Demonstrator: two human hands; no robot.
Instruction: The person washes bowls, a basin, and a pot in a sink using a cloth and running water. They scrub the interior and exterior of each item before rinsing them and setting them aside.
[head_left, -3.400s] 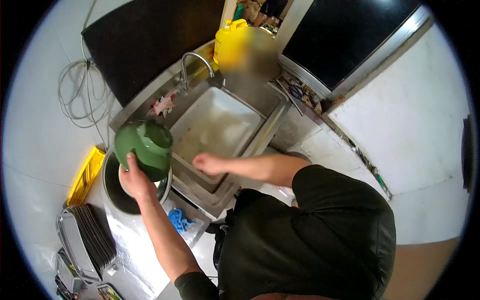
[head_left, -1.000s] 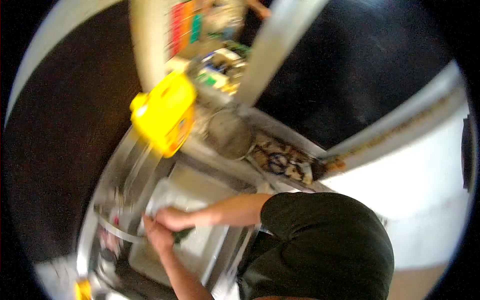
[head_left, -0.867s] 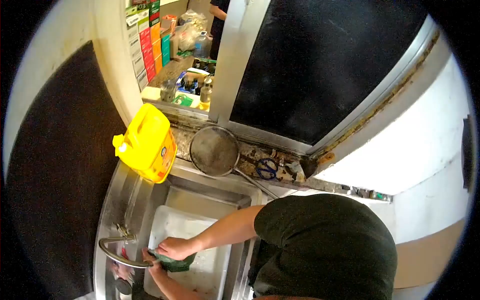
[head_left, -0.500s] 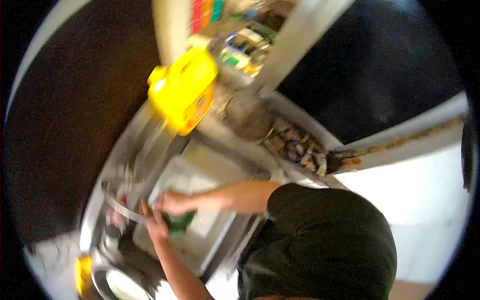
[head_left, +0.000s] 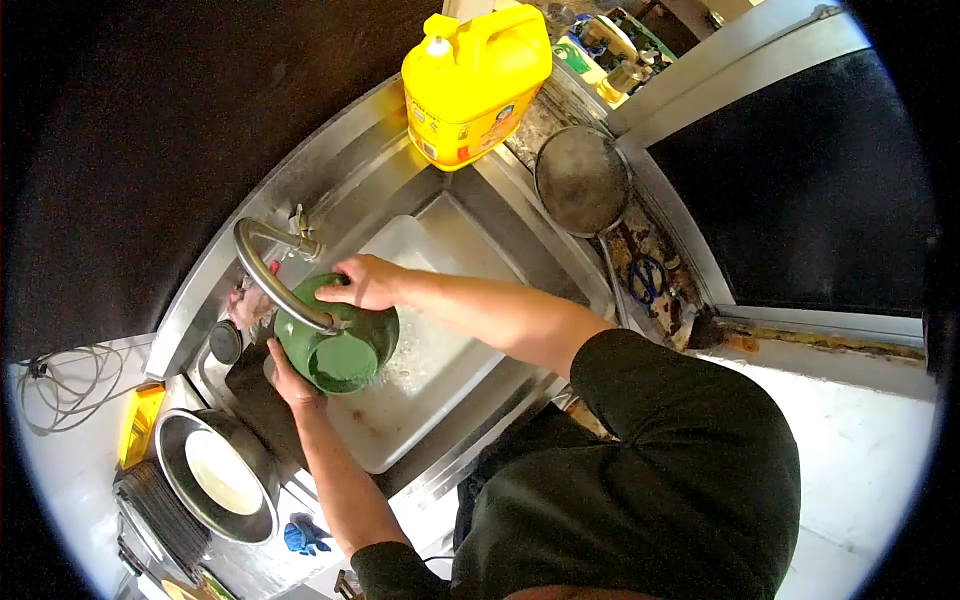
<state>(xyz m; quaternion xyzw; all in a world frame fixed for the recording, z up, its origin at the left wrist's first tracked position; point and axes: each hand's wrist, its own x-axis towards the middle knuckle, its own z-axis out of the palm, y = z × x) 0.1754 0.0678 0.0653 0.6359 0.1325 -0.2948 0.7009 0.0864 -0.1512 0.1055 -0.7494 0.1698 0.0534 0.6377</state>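
A green bowl [head_left: 378, 325] is held tilted under the curved metal faucet [head_left: 262, 272], above a white basin set in the steel sink [head_left: 480, 225]. Water shows inside the bowl, and drops lie in the white basin [head_left: 440, 345] below. My right hand [head_left: 365, 283] grips the bowl's upper rim, thumb over the edge. From the lower left, my left hand [head_left: 290, 378] supports the bowl's side, with its fingers partly hidden behind it.
A yellow jug [head_left: 470, 90] stands on the sink's far corner. On the right ledge are a round pan [head_left: 582, 180] and blue-handled scissors [head_left: 646, 280]. A steel bowl [head_left: 262, 525] with something white inside and a blue cloth [head_left: 304, 535] lie at lower left.
The view has shifted and sharpened from a blur. The green bowl, low between my hands before, is now turned so its opening shows, with both hands spread apart around it.
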